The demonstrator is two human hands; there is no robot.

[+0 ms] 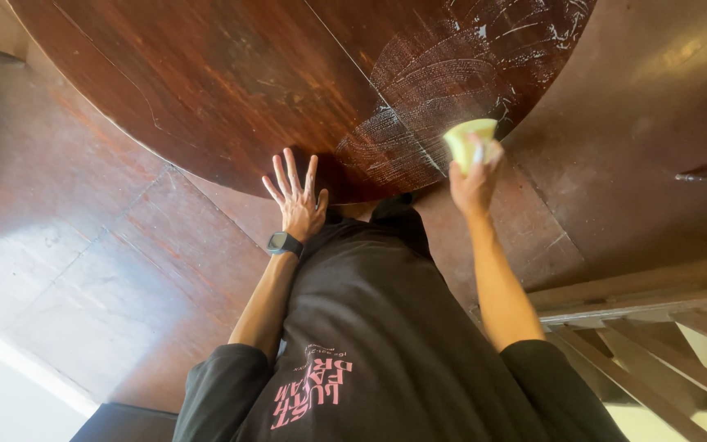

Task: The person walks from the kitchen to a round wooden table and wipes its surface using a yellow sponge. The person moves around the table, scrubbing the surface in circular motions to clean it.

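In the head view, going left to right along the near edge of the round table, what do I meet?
Smartwatch on the left wrist → left hand flat by the table rim → white scrubbed streaks on the wood → right hand gripping a pale green sponge → wooden steps.

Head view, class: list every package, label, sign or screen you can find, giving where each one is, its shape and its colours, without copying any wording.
Smartwatch screen: on the wrist of the left hand, which rests spread at the round wooden table edge; small rounded square, dark and unlit.
Shirt print: on the person's black shirt, low in the picture; block of pink lettering, upside down.
No packages or signs; the right hand holds only a plain yellow-green sponge.
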